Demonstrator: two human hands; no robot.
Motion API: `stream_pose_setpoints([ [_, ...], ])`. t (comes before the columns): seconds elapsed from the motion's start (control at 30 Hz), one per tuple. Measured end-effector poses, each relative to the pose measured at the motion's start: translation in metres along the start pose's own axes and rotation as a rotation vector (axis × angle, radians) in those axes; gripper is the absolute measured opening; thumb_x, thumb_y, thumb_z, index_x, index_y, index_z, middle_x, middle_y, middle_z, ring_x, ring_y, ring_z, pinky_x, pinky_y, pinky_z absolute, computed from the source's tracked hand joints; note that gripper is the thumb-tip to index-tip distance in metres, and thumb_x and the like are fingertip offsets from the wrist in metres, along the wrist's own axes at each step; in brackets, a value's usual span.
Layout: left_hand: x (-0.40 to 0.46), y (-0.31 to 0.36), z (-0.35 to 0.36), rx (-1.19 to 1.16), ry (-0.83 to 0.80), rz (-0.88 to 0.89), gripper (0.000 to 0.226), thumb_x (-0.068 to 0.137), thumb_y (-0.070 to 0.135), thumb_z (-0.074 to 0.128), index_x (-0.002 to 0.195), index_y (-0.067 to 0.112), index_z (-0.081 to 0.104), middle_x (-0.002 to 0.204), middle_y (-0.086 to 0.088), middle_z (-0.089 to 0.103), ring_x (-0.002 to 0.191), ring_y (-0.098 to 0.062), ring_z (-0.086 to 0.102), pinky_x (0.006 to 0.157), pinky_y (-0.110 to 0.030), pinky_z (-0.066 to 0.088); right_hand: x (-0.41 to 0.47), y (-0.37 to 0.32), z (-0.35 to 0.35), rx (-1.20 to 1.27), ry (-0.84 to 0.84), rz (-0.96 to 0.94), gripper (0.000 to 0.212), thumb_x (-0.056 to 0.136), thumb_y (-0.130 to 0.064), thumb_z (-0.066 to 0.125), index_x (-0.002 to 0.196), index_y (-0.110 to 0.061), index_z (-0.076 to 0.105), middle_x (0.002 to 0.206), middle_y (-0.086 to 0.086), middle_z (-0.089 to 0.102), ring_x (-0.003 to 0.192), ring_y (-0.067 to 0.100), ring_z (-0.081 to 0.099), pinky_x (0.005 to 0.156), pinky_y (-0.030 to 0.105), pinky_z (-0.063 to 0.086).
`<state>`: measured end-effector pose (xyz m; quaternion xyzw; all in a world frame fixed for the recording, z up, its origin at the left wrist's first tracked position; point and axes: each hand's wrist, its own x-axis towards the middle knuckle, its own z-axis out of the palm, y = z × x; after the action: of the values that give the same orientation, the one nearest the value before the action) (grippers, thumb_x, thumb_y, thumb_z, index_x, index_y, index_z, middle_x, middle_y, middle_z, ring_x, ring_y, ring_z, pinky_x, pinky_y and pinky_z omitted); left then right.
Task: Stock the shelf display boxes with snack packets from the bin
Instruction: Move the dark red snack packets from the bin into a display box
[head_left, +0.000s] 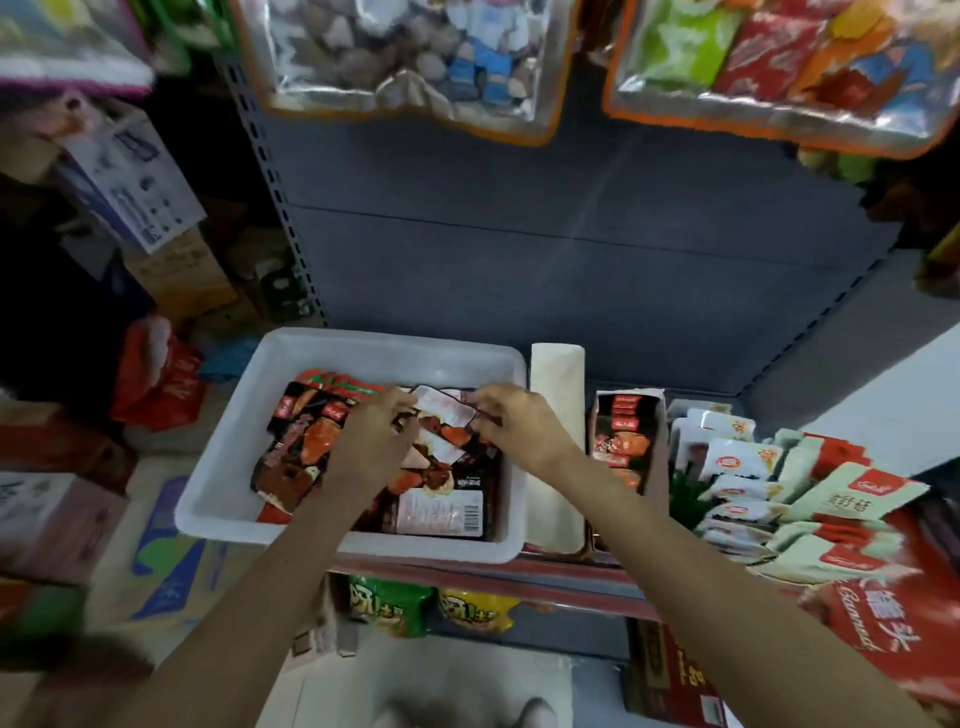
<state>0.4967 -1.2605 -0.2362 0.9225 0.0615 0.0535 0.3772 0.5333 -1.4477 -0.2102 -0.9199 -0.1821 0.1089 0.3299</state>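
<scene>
Packet held over the bin

Packet (445, 411), pale back upward, sits above the heap in the white bin (228, 447), pinched at its left edge by the left hand (375, 434) and at its right edge by the right hand (519, 428). Display box (623, 441) with matching red-black packets stands just right, on the shelf (571, 569).

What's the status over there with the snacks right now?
Both hands in the white bin. Left hand and right hand pinch one snack packet. Display box beside bin, partly filled. Nothing blocking.
</scene>
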Motion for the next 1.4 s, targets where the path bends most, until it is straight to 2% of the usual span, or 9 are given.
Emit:
stream_pose_setpoints([
  [0.13, 0.007, -0.039, -0.004, 0.251, -0.156, 0.029, 0.064, 0.078, 0.031, 0.074, 0.133, 0.011, 0.049, 0.135, -0.011, 0.05, 0.126, -0.029, 0.043, 0.104, -0.035, 0.032, 0.021, -0.008, 0.042, -0.046, -0.132, 0.126, 0.051, 0.09, -0.016, 0.06, 0.137, -0.014, 0.043, 0.142, 0.012, 0.043, 0.123, 0.026, 0.049, 0.1, 0.026, 0.036],
  [0.3, 0.011, -0.061, -0.003, 0.446, -0.424, -0.065, 0.102, 0.073, 0.064, 0.065, 0.151, 0.026, 0.011, 0.159, -0.004, 0.004, 0.145, -0.031, 0.002, 0.117, -0.046, 0.009, 0.037, -0.001, 0.071, -0.233, -0.215, 0.262, 0.065, 0.092, -0.02, 0.057, 0.146, -0.013, 0.022, 0.151, 0.013, 0.026, 0.135, 0.033, 0.033, 0.11, 0.036, 0.029],
  [0.43, 0.006, -0.064, -0.004, 0.411, -0.464, -0.083, 0.099, 0.074, 0.063, 0.065, 0.151, 0.028, 0.013, 0.16, -0.001, -0.002, 0.146, -0.029, -0.004, 0.116, -0.045, 0.004, 0.041, -0.004, 0.082, -0.344, -0.165, 0.263, 0.027, 0.094, -0.018, 0.052, 0.12, -0.014, 0.053, 0.114, 0.012, 0.062, 0.106, 0.029, 0.06, 0.088, 0.035, 0.05],
  [0.67, 0.003, -0.06, -0.012, 0.156, -0.228, -0.038, 0.087, 0.084, 0.033, 0.069, 0.151, 0.019, 0.016, 0.157, -0.002, 0.016, 0.145, -0.02, 0.012, 0.118, -0.036, 0.012, 0.029, -0.016, 0.063, -0.64, 0.009, 0.08, 0.022, 0.099, -0.019, 0.041, 0.116, -0.016, 0.055, 0.102, 0.013, 0.067, 0.092, 0.034, 0.064, 0.067, 0.033, 0.045],
  [0.83, 0.005, -0.039, -0.017, 0.029, -0.055, 0.095, 0.069, 0.084, 0.02, 0.069, 0.144, 0.02, 0.034, 0.149, -0.002, 0.033, 0.139, -0.019, 0.025, 0.116, -0.034, 0.022, 0.01, -0.022, 0.022, -0.182, 0.229, 0.02, 0.024, 0.093, -0.014, 0.052, 0.112, -0.014, 0.067, 0.088, 0.014, 0.071, 0.078, 0.033, 0.064, 0.069, 0.033, 0.048],
  [0.97, 0.01, -0.01, -0.016, -0.054, 0.061, 0.134, 0.033, 0.084, 0.018, 0.069, 0.114, 0.012, 0.055, 0.122, -0.003, 0.051, 0.117, -0.019, 0.047, 0.096, -0.021, 0.034, -0.009, -0.014, -0.009, 0.033, 0.32, 0.036, 0.017, 0.087, -0.009, 0.061, 0.101, -0.014, 0.071, 0.089, -0.001, 0.07, 0.078, 0.013, 0.063, 0.069, 0.009, 0.042],
  [1.13, 0.007, 0.043, 0.007, -0.186, -0.215, 0.153, 0.014, 0.086, 0.012, 0.067, 0.091, 0.011, 0.053, 0.082, -0.001, 0.064, 0.078, -0.016, 0.06, 0.065, -0.02, 0.039, -0.032, -0.001, -0.054, 0.419, 0.542, 0.108, 0.016, 0.079, -0.013, 0.074, 0.09, -0.019, 0.065, 0.085, 0.0, 0.068, 0.082, 0.017, 0.067, 0.075, 0.033, 0.054],
  [1.23, 0.003, 0.07, 0.032, -0.175, -0.343, 0.228, 0.014, 0.084, 0.01, 0.068, 0.088, 0.013, 0.055, 0.087, -0.008, 0.069, 0.075, -0.013, 0.059, 0.06, -0.011, 0.037, -0.05, 0.009, -0.086, 0.169, 0.555, 0.095, 0.014, 0.081, -0.018, 0.072, 0.078, -0.024, 0.06, 0.067, -0.014, 0.059, 0.065, 0.001, 0.057, 0.065, 0.017, 0.044],
  [1.4, 0.002, 0.099, 0.073, -0.102, -0.483, 0.264, 0.023, 0.09, 0.008, 0.058, 0.113, 0.004, 0.058, 0.116, -0.008, 0.062, 0.101, -0.015, 0.057, 0.079, -0.013, 0.038, -0.072, 0.032, -0.123, -0.169, 0.392, 0.079, 0.016, 0.086, -0.02, 0.067, 0.077, -0.02, 0.054, 0.071, -0.006, 0.053, 0.071, 0.02, 0.054, 0.068, 0.033, 0.044],
])
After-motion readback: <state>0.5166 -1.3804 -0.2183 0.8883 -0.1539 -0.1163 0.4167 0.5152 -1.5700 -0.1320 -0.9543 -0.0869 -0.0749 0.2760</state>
